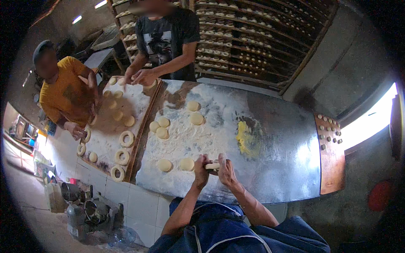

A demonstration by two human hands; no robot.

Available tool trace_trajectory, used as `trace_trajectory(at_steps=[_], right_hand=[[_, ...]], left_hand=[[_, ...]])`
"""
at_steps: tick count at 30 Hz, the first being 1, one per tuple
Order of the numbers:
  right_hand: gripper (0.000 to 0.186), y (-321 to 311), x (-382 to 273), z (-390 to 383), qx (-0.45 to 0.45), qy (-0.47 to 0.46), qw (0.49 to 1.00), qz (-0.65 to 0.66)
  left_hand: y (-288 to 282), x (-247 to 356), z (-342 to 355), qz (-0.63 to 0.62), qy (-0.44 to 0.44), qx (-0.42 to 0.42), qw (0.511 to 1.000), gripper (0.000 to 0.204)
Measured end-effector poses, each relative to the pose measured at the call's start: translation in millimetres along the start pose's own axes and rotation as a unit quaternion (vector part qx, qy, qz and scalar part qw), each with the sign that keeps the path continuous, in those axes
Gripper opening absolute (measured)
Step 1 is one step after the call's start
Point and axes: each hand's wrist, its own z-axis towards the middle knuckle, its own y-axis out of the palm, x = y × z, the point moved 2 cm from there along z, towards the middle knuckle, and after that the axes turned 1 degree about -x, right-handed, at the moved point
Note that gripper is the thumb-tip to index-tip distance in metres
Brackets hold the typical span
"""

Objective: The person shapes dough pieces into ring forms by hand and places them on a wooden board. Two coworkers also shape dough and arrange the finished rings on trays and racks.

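Between my two hands, above the near edge of the metal-topped table, is a piece of pale dough. My left hand grips its left side and my right hand its right side; the fingers partly cover it, so its full shape is hidden. Just left of my left hand lies a flat dough round, with another dough disc beyond it. Farther up the floured surface sit several more dough rounds, some touching each other.
A floured wooden board at left bears dough rings and rounds. Two co-workers stand at it, one in a yellow shirt, one in a dark shirt. Yellow fat smears the table. A board with small dough balls stands right.
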Motion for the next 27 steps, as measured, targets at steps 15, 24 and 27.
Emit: trace_trajectory(at_steps=[15, 24, 27], right_hand=[[0.065, 83, 55, 36, -0.071, -0.079, 0.970, -0.217], [0.071, 164, 105, 48, -0.163, -0.123, 0.926, -0.317], [0.074, 211, 94, 38, -0.203, 0.027, 0.954, -0.218]], left_hand=[[-56, 86, -11, -0.087, -0.072, 0.045, 0.993, 0.042], [-131, 168, -33, -0.010, 0.081, 0.131, 0.988, 0.030], [-172, 192, -45, 0.467, 0.265, 0.082, 0.840, 0.029]])
